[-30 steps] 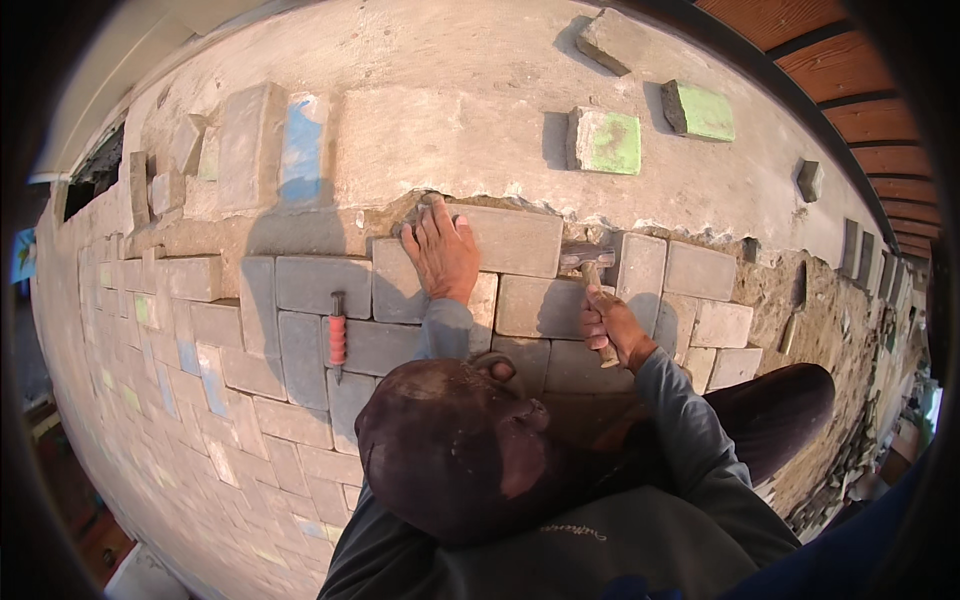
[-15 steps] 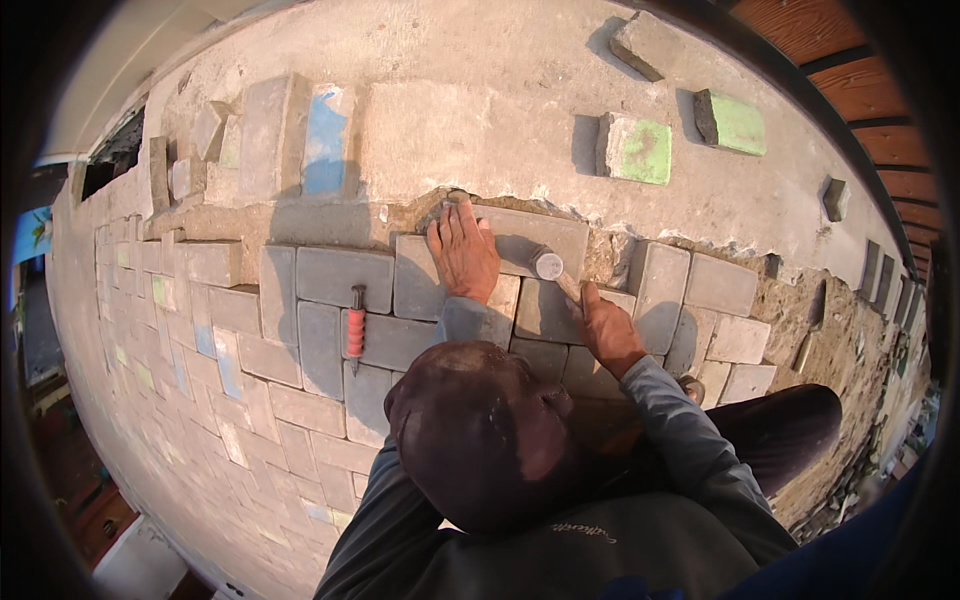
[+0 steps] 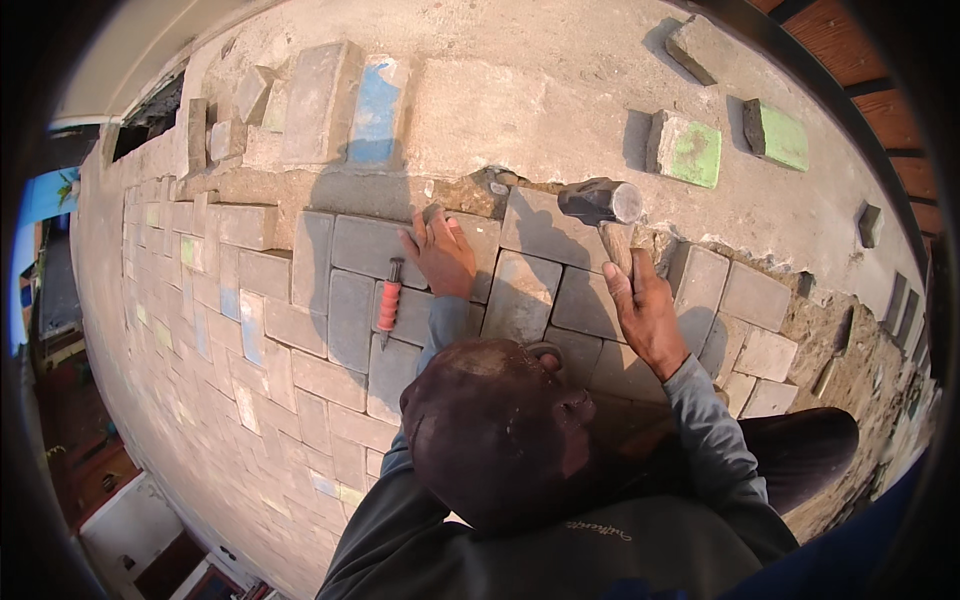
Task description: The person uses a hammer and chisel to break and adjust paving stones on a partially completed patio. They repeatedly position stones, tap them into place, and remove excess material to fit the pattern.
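My left hand (image 3: 444, 255) rests with fingers spread on grey pavers (image 3: 365, 240), its tips near their upper edge. Just left of it lies a chisel with a red ribbed grip (image 3: 388, 300). My right hand (image 3: 645, 310) grips the wooden handle of a hammer; the steel hammer head (image 3: 600, 200) is over the upper right end of a larger paver (image 3: 525, 225), beside a crumbled gap along the concrete edge.
Loose blocks, blue-painted (image 3: 372, 110) and green-painted (image 3: 695, 155), lie on the concrete strip (image 3: 500, 100). A dug sandy strip (image 3: 840, 350) runs at right, below wooden slats (image 3: 890, 120). A dark opening (image 3: 150, 115) is at upper left. My dark-clad legs fill the lower middle.
My left hand has slid left along the pavers, away from the broken edge. The hammer has moved up, its head now turned sideways. The whole view has shifted, with the scenery moving right.
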Demonstrator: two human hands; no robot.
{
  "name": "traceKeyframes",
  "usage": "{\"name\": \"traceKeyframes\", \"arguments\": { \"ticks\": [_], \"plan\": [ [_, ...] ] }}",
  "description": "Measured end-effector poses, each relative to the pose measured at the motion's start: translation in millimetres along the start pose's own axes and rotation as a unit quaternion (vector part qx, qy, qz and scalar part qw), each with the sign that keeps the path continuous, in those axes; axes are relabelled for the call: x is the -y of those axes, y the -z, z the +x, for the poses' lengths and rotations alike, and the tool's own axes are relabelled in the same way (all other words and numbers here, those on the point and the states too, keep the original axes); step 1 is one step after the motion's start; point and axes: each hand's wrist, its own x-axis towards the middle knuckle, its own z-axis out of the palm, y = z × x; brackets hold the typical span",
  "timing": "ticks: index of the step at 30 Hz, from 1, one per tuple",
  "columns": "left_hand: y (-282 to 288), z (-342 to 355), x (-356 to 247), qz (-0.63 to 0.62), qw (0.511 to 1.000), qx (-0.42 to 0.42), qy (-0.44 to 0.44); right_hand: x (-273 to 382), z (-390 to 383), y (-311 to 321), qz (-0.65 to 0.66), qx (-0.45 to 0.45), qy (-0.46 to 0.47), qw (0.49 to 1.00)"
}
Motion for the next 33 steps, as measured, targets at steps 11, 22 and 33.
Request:
{"name": "traceKeyframes", "arguments": {
  "ticks": [11,22,33],
  "plan": [
    [5.5,-5.9,-19.4,-0.002,0.999,-0.026,-0.022,-14.0,17.9,-21.7,-0.173,0.076,0.020,0.982],
    [10.2,-7.7,-28.1,0.034,0.999,0.011,0.000,-28.1,0.7,-56.7,-0.098,0.078,-0.044,0.991],
    [-5.8,-9.1,-16.6,0.057,0.998,-0.011,-0.007,-33.9,-2.7,-48.7,-0.163,0.068,-0.062,0.982]
  ]
}}
